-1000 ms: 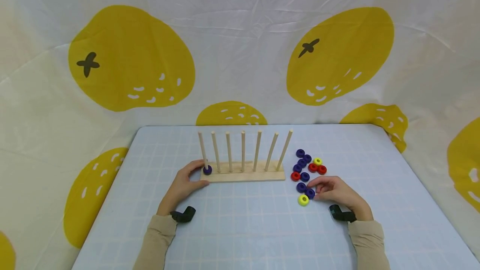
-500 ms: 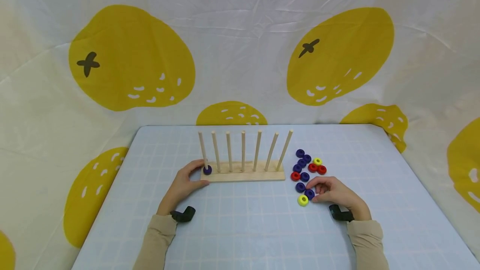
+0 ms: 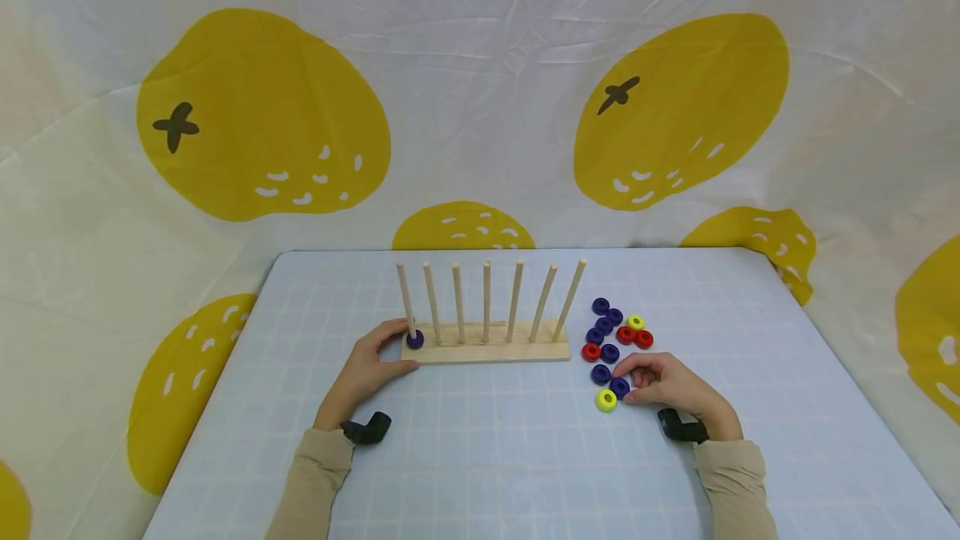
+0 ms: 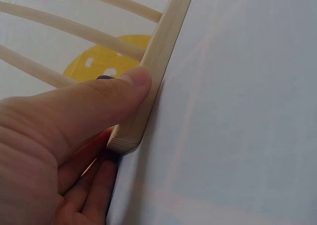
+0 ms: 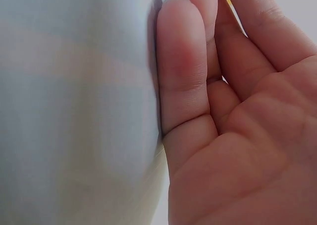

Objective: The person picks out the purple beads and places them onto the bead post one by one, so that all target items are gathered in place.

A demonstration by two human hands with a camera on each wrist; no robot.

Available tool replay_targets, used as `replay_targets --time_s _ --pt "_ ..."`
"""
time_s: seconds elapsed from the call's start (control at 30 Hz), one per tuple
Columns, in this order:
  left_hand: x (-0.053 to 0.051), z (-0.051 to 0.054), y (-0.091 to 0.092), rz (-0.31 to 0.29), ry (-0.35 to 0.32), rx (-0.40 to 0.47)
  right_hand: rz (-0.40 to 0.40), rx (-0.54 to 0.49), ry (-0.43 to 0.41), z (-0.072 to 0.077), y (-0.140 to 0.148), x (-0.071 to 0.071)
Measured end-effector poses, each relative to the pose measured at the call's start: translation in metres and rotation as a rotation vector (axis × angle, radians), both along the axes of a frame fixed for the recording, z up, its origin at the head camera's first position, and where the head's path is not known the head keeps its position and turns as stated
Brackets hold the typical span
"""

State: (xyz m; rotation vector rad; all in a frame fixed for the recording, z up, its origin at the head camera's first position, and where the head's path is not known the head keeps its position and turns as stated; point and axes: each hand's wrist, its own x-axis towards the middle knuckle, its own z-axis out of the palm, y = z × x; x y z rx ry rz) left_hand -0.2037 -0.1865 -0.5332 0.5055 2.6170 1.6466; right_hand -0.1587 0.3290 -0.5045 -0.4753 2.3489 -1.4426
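Note:
A wooden peg stand [image 3: 495, 352] with a row of upright dowels sits on the table. One dark blue ring [image 3: 415, 340] lies around its leftmost dowel. My left hand [image 3: 372, 357] grips the stand's left end; in the left wrist view the thumb [image 4: 114, 93] presses on the front of the base, other fingers behind the end. To the right of the stand, my right hand [image 3: 671, 380] has thumb and forefinger about another dark blue ring [image 3: 619, 388] on the table, pinching it. The right wrist view shows the palm and fingers [image 5: 183, 61], but that ring is hidden there.
Beside the right hand lie a yellow ring [image 3: 607, 401] and a dark blue ring [image 3: 600, 374]. Farther back are several more dark blue rings [image 3: 604, 326], red rings [image 3: 626, 336] and a yellow ring [image 3: 636, 322]. A patterned cloth [image 3: 480, 123] hangs behind the table.
Over the second, my right hand shifted slightly left, and the nearest dark blue rings moved a little with it. My left hand and the stand stayed put.

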Motion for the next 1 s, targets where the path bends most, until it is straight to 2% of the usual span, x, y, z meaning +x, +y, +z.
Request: replay_targets --time_s 0.7,1.0 --pt "-0.0007 0.0001 0.0005 0.003 0.007 -0.018 0.001 0.026 0.004 0.0002 0.0011 -0.0004" --pt "-0.001 -0.0005 0.0001 0.001 0.001 -0.011 -0.004 -0.006 -0.013 0.0024 0.0009 0.0001"
